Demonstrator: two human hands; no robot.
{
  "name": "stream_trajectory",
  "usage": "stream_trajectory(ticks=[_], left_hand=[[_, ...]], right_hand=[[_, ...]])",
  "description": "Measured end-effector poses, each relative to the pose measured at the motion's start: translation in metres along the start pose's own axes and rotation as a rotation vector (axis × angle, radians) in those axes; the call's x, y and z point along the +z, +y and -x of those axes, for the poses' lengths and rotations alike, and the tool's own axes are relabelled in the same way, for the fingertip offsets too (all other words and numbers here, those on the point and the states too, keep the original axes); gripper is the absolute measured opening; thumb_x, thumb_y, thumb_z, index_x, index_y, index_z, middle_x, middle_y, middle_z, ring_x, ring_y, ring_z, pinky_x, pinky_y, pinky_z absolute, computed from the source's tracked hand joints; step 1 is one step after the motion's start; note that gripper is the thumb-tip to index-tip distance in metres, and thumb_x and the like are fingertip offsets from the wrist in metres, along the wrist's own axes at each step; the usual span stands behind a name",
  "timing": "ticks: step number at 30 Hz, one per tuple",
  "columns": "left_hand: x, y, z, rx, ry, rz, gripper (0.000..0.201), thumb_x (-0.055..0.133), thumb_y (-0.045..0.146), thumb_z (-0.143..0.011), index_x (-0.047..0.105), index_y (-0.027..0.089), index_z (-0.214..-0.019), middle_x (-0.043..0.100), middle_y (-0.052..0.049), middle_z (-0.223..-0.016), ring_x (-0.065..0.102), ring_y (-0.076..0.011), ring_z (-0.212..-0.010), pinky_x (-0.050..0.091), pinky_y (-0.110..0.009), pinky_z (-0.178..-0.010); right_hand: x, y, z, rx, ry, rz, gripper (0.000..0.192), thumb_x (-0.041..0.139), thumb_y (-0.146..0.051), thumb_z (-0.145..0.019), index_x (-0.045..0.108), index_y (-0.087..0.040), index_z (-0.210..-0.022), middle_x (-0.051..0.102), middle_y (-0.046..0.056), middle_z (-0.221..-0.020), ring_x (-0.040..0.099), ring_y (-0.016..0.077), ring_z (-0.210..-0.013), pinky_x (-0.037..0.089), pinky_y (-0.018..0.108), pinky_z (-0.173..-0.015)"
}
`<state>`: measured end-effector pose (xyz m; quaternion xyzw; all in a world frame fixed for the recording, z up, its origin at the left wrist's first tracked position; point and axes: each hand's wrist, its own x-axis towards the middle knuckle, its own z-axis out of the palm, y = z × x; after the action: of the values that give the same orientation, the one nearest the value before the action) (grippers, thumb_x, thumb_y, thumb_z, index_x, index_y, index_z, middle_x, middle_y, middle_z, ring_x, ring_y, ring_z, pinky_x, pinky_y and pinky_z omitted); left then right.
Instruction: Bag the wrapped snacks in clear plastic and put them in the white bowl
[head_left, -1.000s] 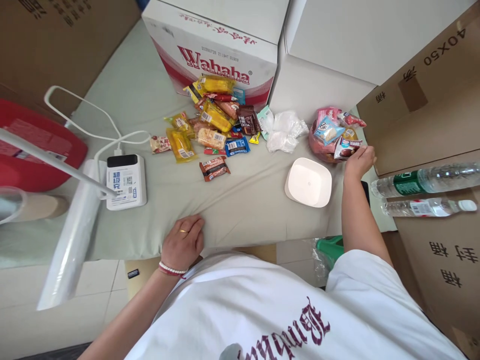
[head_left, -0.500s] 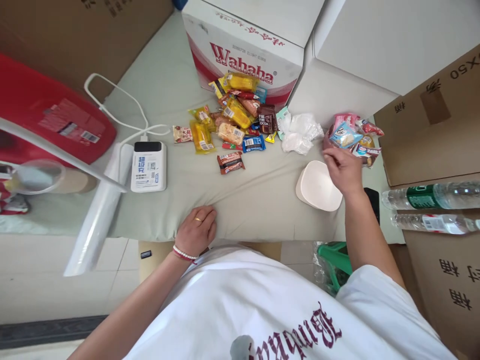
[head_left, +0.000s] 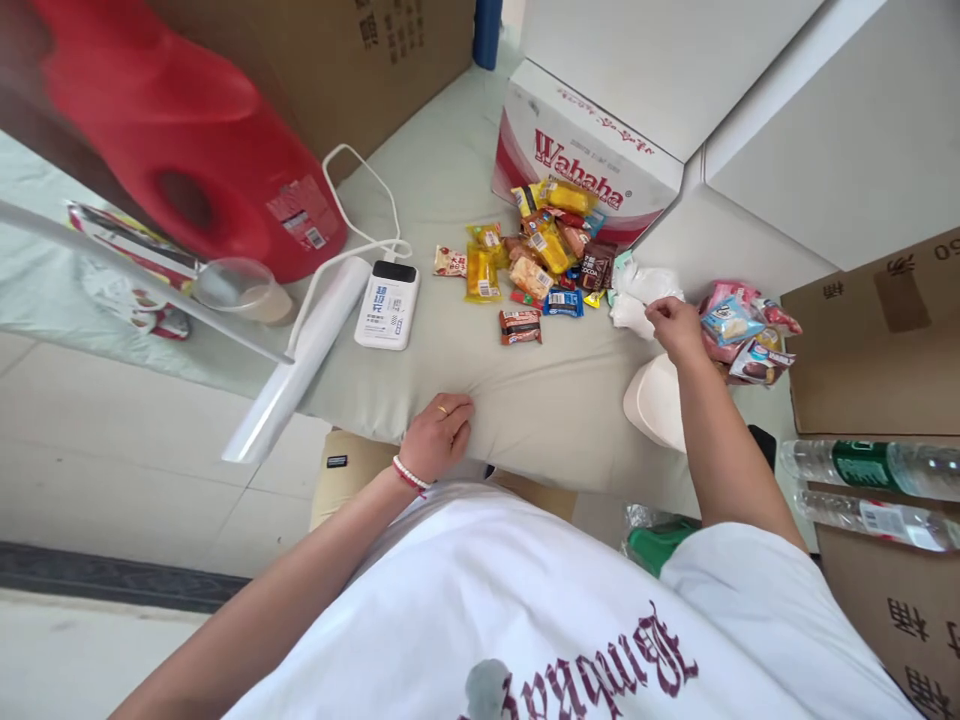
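Two hands: right hand (head_left: 675,325) pinched on clear plastic bags (head_left: 634,295), left hand (head_left: 439,435) loosely curled on cloth (head_left: 450,370).

1. pretty bright all over, soft daylight look, no harsh glare on the grey cloth (head_left: 420,180)
2. shadows are faint, just a soft one under the left hand (head_left: 439,435)
3. wide-angle warp is obvious: boxes lean and bend near the edges
4. the red jug (head_left: 187,150) top left is smeared with motion blur
5. the snack pile (head_left: 544,255) in the middle is sharp enough, small print unreadable
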<state>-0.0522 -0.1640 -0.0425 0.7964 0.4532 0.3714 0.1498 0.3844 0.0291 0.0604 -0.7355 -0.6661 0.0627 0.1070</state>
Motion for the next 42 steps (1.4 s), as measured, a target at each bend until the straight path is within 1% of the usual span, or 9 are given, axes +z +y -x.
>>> stream_trajectory(ticks=[7,10,13,19,25,29,32,36,42], left_hand=[[0.001,0.000,-0.008,-0.126,-0.030,0.102,0.025,0.048,0.010,-0.089,0.070,0.020,-0.096,0.074,-0.011,-0.107,0.067,-0.0244,-0.103,0.059,-0.041,-0.091],[-0.006,0.002,-0.003,-0.162,-0.040,0.164,0.025,0.047,0.012,-0.090,0.071,0.019,-0.095,0.074,-0.012,-0.110,0.069,-0.0241,-0.103,0.059,-0.040,-0.091],[-0.024,0.008,0.013,-0.301,-0.028,0.249,0.026,0.047,0.016,-0.093,0.072,0.020,-0.097,0.076,-0.009,-0.107,0.071,-0.0214,-0.099,0.058,-0.037,-0.089],[-0.050,0.023,0.019,-0.483,-0.065,0.340,0.021,0.051,0.023,-0.093,0.072,0.021,-0.095,0.074,-0.004,-0.092,0.069,-0.0175,-0.082,0.056,-0.031,-0.077],[-0.042,0.037,-0.016,-0.443,-0.131,0.421,0.020,0.052,0.024,-0.093,0.072,0.021,-0.094,0.073,-0.004,-0.091,0.065,-0.0161,-0.076,0.055,-0.030,-0.073],[-0.040,0.037,-0.006,-0.525,-0.088,0.431,0.019,0.054,0.027,-0.092,0.073,0.021,-0.091,0.072,-0.004,-0.086,0.065,-0.0167,-0.074,0.053,-0.031,-0.072],[-0.045,0.036,0.004,-0.602,-0.073,0.465,0.019,0.057,0.030,-0.092,0.073,0.022,-0.090,0.072,-0.004,-0.086,0.065,-0.0174,-0.077,0.053,-0.031,-0.074],[-0.048,0.044,-0.013,-0.617,-0.130,0.615,0.021,0.059,0.037,-0.094,0.073,0.021,-0.094,0.071,-0.005,-0.091,0.065,-0.0178,-0.082,0.051,-0.031,-0.074],[-0.008,0.080,-0.075,-0.549,-0.174,0.751,0.033,0.073,0.048,-0.084,0.069,0.021,-0.104,0.070,-0.007,-0.103,0.065,-0.0185,-0.087,0.051,-0.029,-0.070]], right_hand=[[0.020,-0.015,0.000,-0.009,-0.033,0.072,0.028,0.063,-0.022,-0.083,0.072,-0.016,-0.109,0.068,0.021,-0.125,0.059,0.0335,-0.116,0.046,0.041,-0.095],[0.029,-0.024,-0.015,0.096,-0.048,-0.072,0.011,0.064,-0.020,-0.081,0.071,-0.015,-0.087,0.073,0.017,-0.100,0.065,0.0293,-0.101,0.049,0.039,-0.092],[0.029,-0.025,-0.017,0.125,-0.016,-0.167,0.016,0.058,-0.028,-0.090,0.066,-0.016,-0.082,0.070,0.009,-0.075,0.066,0.0218,-0.079,0.054,0.033,-0.077],[0.022,-0.023,0.023,0.244,0.072,-0.671,0.019,0.060,-0.038,-0.090,0.061,-0.019,-0.087,0.067,0.003,-0.077,0.058,0.0128,-0.062,0.051,0.024,-0.058],[0.014,-0.033,0.033,0.106,-0.167,0.170,0.031,0.070,-0.035,-0.085,0.072,-0.018,-0.110,0.070,0.017,-0.120,0.067,0.0287,-0.102,0.052,0.036,-0.083],[0.000,-0.035,0.028,0.063,-0.403,0.302,0.019,0.067,-0.027,-0.084,0.075,-0.018,-0.098,0.074,0.015,-0.106,0.067,0.0272,-0.095,0.048,0.033,-0.079],[-0.022,-0.029,0.044,0.024,-0.351,0.094,0.016,0.062,-0.027,-0.087,0.073,-0.018,-0.092,0.073,0.010,-0.088,0.064,0.0220,-0.081,0.046,0.031,-0.072],[-0.047,-0.037,0.094,0.060,-0.397,-0.506,0.024,0.065,-0.045,-0.087,0.068,-0.021,-0.089,0.067,0.003,-0.081,0.057,0.0161,-0.070,0.047,0.028,-0.065],[-0.001,-0.105,0.165,-0.004,-0.282,-0.881,0.025,0.071,-0.050,-0.085,0.072,-0.025,-0.091,0.063,0.003,-0.105,0.052,0.0143,-0.078,0.046,0.027,-0.067]])
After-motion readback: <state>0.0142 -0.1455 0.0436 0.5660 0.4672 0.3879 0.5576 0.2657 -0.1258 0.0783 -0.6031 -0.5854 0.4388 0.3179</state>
